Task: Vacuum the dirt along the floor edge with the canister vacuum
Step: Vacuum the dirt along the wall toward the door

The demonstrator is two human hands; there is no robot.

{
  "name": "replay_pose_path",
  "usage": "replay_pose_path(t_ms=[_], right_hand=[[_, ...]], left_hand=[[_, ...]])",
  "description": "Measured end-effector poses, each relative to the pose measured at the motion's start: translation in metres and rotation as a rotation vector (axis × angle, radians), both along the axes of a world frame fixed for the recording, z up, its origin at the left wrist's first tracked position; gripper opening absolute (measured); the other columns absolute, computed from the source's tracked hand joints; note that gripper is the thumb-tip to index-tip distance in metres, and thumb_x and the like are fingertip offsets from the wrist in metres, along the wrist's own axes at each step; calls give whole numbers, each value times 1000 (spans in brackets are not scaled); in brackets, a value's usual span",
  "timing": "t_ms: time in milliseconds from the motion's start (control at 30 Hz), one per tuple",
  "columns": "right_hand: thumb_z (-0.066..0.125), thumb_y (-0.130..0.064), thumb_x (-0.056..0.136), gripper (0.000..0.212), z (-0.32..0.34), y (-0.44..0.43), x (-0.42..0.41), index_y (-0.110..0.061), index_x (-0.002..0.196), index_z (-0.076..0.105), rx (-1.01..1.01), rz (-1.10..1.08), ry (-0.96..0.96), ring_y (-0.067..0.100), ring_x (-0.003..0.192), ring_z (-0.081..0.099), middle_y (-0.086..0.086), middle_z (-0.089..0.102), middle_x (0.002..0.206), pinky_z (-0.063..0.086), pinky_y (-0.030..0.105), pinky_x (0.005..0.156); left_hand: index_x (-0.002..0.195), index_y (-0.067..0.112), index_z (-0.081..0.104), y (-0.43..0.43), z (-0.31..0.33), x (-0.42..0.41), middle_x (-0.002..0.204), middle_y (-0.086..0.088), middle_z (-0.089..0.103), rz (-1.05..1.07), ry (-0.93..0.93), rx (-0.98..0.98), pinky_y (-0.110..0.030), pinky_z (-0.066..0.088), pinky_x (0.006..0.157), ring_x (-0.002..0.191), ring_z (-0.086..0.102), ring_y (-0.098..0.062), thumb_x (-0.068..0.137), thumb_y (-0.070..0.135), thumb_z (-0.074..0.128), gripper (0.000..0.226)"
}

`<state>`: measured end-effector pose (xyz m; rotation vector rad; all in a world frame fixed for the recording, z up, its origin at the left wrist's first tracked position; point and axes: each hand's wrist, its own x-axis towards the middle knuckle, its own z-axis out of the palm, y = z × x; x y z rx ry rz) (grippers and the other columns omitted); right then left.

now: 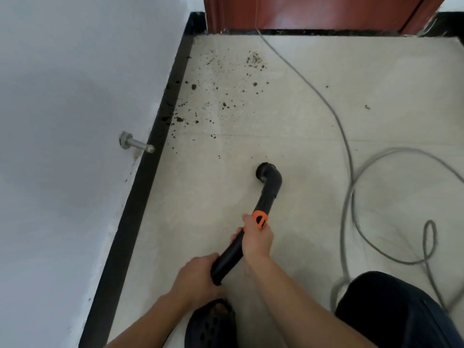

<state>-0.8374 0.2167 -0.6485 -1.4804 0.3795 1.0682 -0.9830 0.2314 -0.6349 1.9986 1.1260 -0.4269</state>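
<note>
A black vacuum tube [266, 197] with an orange slider [260, 219] runs from my hands to a round nozzle [262, 172] that rests on the pale tiled floor [301, 109]. My right hand [257, 238] grips the tube just below the orange part. My left hand [198, 275] holds the tube's lower end. Dark dirt crumbs [221, 96] lie scattered ahead of the nozzle, thickest along the black skirting board [150, 156] at the left wall. The canister itself is out of view.
A metal door stop [136, 144] juts from the white wall above the skirting. A grey cable [351, 172] trails from the red-brown door [313, 13] and loops on the floor at right. My dark perforated shoe [211, 325] and dark trouser knee [391, 312] are at the bottom.
</note>
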Motion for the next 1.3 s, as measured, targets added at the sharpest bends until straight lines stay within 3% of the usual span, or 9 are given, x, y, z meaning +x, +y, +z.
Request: replay_pose_path(t_ms=[133,267,433,567,833,1000,1200,1300], right_hand=[[67,-16,88,17,12,19,77,-7,87,52,-14,-90,-52,25,50,51,12,53,64,51,34,54],[67,-19,89,20,24,45,122,-7,92,51,-22,8,-53,23,51,54,11,55,69,52,34,57],[65,-14,89,17,8,36,36,-5,94,51,-82,158,-84,23,51,50,13,54,70,49,26,43],[65,-14,88,20,0,43,-27,-4,99,53,-11,251,-43,22,51,50,12,54,72,50,27,44],[66,-19,90,18,14,20,31,-7,92,53,-66,10,-85,21,40,55,10,57,63,48,30,48],[68,-19,88,23,24,68,91,-7,95,50,33,83,-59,23,49,53,11,54,69,50,33,54],[66,-16,88,20,1,83,19,-5,96,52,-22,251,-61,21,50,52,11,53,69,52,30,50],[66,-12,89,19,-10,76,-31,-5,99,52,-3,331,-84,19,47,50,12,52,69,54,32,48]], left_hand=[[84,24,49,28,-1,72,77,5,56,-66,-112,57,-26,36,53,69,55,-17,65,33,75,33],[92,18,54,41,3,107,81,1,61,51,-225,15,-28,44,58,72,61,-20,68,30,76,34],[73,20,54,15,-10,31,64,4,58,221,-181,-125,-31,45,50,53,55,-14,52,28,73,29],[72,16,57,10,-12,-28,59,1,55,349,-130,-150,-26,39,51,50,48,-10,50,23,72,28],[77,22,52,20,-4,24,71,6,57,55,-155,-42,-29,44,55,60,53,-12,59,33,74,31],[103,23,59,47,2,63,87,10,62,271,-383,-28,-14,44,57,74,59,-6,67,28,83,43],[84,12,58,46,-16,6,73,-2,62,365,-201,-135,-33,49,55,62,58,-16,56,23,77,36],[82,7,60,28,-23,-34,75,-10,64,490,-143,-198,-29,45,57,61,55,-14,44,29,72,45]])
